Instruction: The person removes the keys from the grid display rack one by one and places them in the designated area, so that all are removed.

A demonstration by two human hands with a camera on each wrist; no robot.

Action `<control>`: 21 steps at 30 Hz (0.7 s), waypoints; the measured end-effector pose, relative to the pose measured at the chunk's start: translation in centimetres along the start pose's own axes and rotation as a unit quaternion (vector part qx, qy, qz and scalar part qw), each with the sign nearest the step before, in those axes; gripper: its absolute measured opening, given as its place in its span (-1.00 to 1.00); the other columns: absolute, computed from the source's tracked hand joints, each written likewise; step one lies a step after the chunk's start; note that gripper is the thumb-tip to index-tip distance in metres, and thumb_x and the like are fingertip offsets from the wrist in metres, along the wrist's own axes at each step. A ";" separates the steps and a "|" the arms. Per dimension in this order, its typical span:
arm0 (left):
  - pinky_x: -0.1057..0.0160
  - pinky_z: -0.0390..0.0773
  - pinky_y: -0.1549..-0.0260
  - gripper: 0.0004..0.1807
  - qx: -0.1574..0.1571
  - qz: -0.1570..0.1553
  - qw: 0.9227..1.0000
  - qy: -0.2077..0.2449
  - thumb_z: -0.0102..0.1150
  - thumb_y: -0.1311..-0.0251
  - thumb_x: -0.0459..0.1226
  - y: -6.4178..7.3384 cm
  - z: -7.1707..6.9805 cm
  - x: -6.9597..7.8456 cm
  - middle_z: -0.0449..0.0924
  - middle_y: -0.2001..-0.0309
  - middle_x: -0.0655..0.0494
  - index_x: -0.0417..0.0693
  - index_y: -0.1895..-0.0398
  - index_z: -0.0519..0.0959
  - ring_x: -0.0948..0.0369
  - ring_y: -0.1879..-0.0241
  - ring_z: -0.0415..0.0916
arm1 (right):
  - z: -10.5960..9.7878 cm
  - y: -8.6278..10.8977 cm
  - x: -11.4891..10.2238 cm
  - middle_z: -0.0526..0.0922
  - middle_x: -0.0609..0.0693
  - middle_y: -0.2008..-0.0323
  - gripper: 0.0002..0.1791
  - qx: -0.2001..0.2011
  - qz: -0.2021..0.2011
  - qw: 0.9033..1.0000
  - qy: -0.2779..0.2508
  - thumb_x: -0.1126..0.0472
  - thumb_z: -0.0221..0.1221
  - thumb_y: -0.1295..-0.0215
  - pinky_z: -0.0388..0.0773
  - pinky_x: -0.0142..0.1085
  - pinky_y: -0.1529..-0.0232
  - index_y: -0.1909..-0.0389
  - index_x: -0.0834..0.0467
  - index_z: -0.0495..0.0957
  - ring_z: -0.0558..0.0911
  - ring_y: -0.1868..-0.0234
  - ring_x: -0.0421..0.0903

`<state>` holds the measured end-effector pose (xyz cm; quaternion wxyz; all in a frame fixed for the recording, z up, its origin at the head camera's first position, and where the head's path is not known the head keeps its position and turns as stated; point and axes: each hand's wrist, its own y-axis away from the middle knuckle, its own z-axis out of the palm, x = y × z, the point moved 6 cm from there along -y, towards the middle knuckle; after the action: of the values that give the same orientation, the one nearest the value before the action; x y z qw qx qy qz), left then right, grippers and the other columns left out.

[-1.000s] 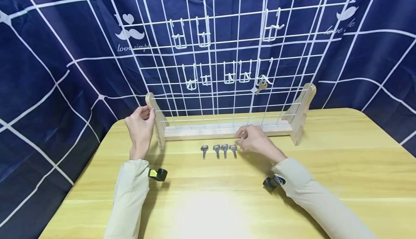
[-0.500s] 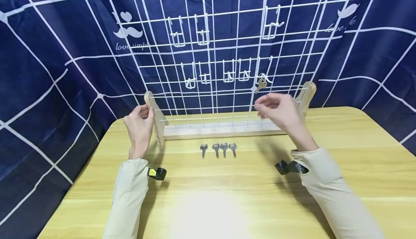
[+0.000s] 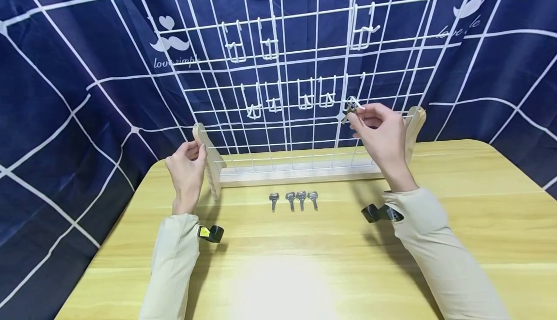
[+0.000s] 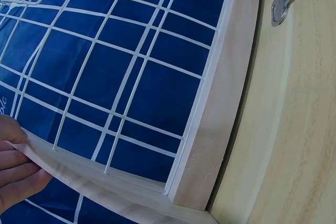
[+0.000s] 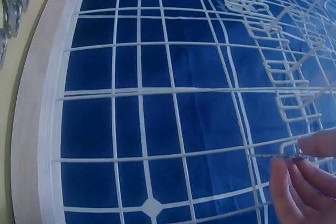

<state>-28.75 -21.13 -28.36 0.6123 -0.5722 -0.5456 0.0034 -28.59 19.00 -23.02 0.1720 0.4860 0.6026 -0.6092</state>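
My right hand [image 3: 380, 129] pinches a key [image 5: 286, 156] between thumb and fingers, seen edge-on in the right wrist view. It is at the rightmost lower hook [image 3: 356, 101] of the white wire grid rack, where a key [image 3: 346, 118] shows at the fingertips and the fingers partly hide the hook. My left hand [image 3: 187, 167] grips the rack's left wooden upright [image 3: 208, 158]; in the left wrist view its fingers [image 4: 23, 182] lie against the wood edge. Several silver keys [image 3: 301, 200] lie in a row on the table in front of the rack.
More white hooks [image 3: 306, 96] hang along the lower row, with others [image 3: 269, 44] above. A wooden base bar [image 3: 296, 177] runs between the uprights. Behind stands a navy curtain [image 3: 87, 165] with white lines. The wooden table [image 3: 278, 242] spreads out in front.
My right hand has risen from the table beside the key row to the lower right hook, where a key was hanging. The left hand has kept its place on the upright.
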 end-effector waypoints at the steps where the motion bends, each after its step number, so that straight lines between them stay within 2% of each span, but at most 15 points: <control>1: 0.74 0.37 0.43 -0.80 0.000 0.001 1.000 0.001 0.21 -0.13 -0.43 0.0 0.0 0.0 0.68 0.38 -0.32 -0.51 0.31 0.63 -0.10 0.40 0.69 | 0.0 -0.1 -0.1 0.64 -0.21 0.45 -0.73 0.005 -0.005 1.000 -0.001 0.28 0.28 -0.21 0.61 -0.47 0.44 0.18 0.43 0.59 0.64 0.49 -0.38; 6: 0.75 0.37 0.43 -0.80 0.002 0.002 1.000 0.005 0.22 -0.12 -0.43 -0.2 0.1 0.1 0.68 0.37 -0.32 -0.51 0.30 0.63 -0.09 0.39 0.70 | -0.3 -0.2 -0.6 0.66 -0.13 0.42 -0.78 0.029 -0.028 0.999 -0.004 0.34 0.25 -0.23 0.61 -0.48 0.42 0.20 0.44 0.61 0.64 0.50 -0.37; 12: 0.75 0.36 0.42 -0.79 0.001 -0.002 1.000 0.003 0.22 -0.13 -0.42 -0.3 0.0 0.1 0.68 0.37 -0.30 -0.50 0.29 0.63 -0.07 0.38 0.70 | -1.1 0.0 -1.4 0.67 -0.17 0.41 -0.82 0.050 -0.056 0.997 -0.009 0.34 0.24 -0.24 0.59 -0.51 0.39 0.23 0.41 0.62 0.66 0.49 -0.34; 21: 0.74 0.38 0.41 -0.78 -0.007 -0.004 1.000 0.006 0.21 -0.14 -0.41 -0.1 0.0 -0.1 0.68 0.35 -0.31 -0.50 0.28 0.63 -0.08 0.36 0.70 | -1.8 1.0 -1.9 0.71 -0.11 0.42 -0.85 0.054 -0.053 0.996 -0.036 0.34 0.25 -0.23 0.59 -0.50 0.34 0.26 0.36 0.63 0.68 0.46 -0.24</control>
<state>-28.88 -21.24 -28.35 0.6115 -0.5740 -0.5446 -0.0062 -26.24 19.67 -21.71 0.1339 0.4398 0.5871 -0.6663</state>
